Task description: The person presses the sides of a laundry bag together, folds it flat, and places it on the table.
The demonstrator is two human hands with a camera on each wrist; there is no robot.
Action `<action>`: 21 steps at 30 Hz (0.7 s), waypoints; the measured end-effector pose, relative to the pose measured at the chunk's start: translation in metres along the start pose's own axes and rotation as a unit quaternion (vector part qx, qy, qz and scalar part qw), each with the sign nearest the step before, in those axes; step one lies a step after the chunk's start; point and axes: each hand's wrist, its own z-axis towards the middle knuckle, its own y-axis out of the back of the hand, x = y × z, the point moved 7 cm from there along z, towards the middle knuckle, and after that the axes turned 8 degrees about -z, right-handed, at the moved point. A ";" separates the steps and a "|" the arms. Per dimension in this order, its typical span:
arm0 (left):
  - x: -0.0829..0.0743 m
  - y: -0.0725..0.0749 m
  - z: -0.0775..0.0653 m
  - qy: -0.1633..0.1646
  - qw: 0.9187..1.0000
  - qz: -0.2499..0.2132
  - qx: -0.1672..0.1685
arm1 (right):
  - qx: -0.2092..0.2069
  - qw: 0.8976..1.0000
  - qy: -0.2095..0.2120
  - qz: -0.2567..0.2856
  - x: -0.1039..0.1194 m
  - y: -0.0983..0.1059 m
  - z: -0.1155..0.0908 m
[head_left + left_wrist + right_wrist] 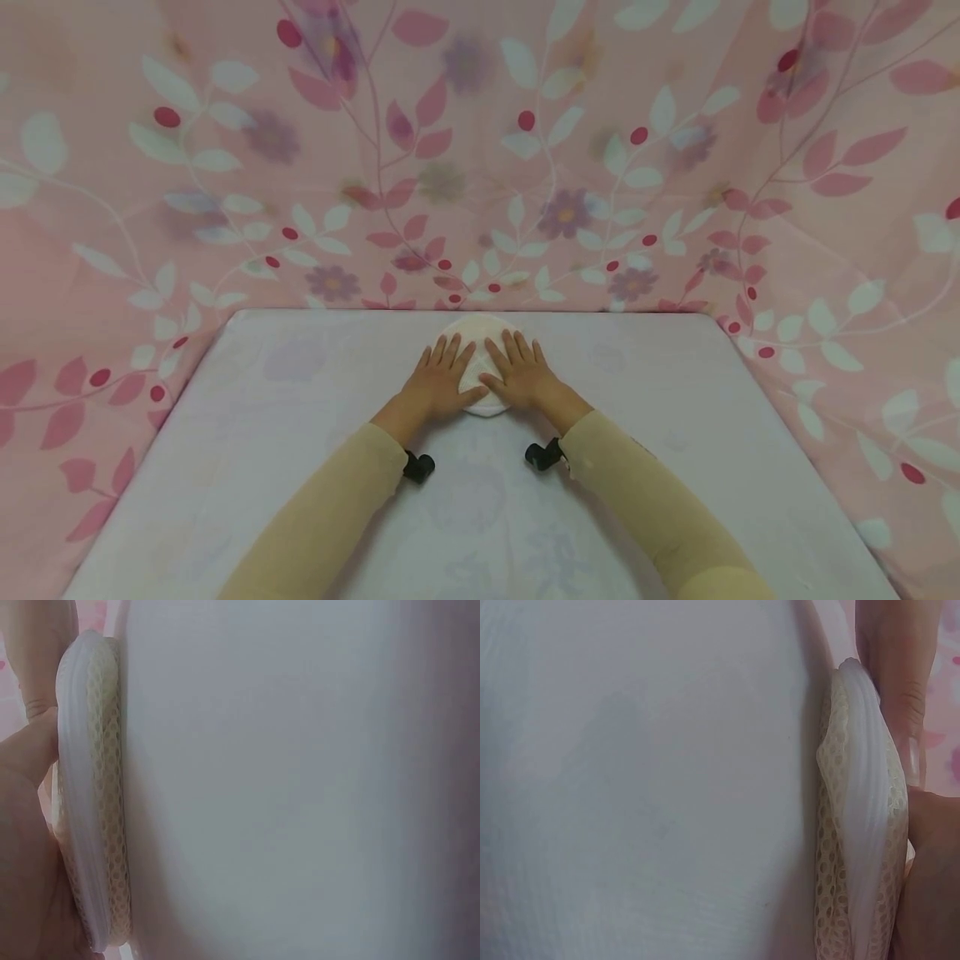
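A round, flattened cream mesh bag [486,407], like a laundry bag, lies near the far edge of the table. Both hands lie on top of it, fingers spread and mostly straight. My left hand [437,387] covers its left side and my right hand [528,379] its right side, the thumbs pointing inward towards each other. From the left wrist, the bag [114,795] appears edge-on, with honeycomb mesh and a white ribbed band round its rim. Seen from the right wrist, the bag's rim [866,817] bulges unevenly beneath the hand. Its underside is hidden.
The table [300,375] wears a pale cloth with faint prints. Behind and at both sides hangs a pink floral curtain [480,167], meeting the table's far edge just beyond the bag. Small black camera mounts [420,467] sit at both wrists.
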 end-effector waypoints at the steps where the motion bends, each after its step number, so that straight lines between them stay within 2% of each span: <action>1: 0.000 0.000 0.001 0.000 1.000 0.000 -0.001 | -0.004 1.000 -0.001 -0.001 0.000 0.000 0.000; 9: 0.002 0.001 0.001 -0.010 1.000 -0.025 0.004 | -0.004 1.000 -0.003 -0.007 -0.002 0.000 -0.001; 16: 0.004 0.010 0.000 -0.029 0.998 -0.041 -0.034 | -0.042 0.999 0.000 0.008 -0.005 0.010 -0.003; 21: 0.004 0.017 -0.003 -0.032 0.997 -0.044 -0.045 | -0.054 0.998 0.007 0.016 -0.007 0.014 -0.005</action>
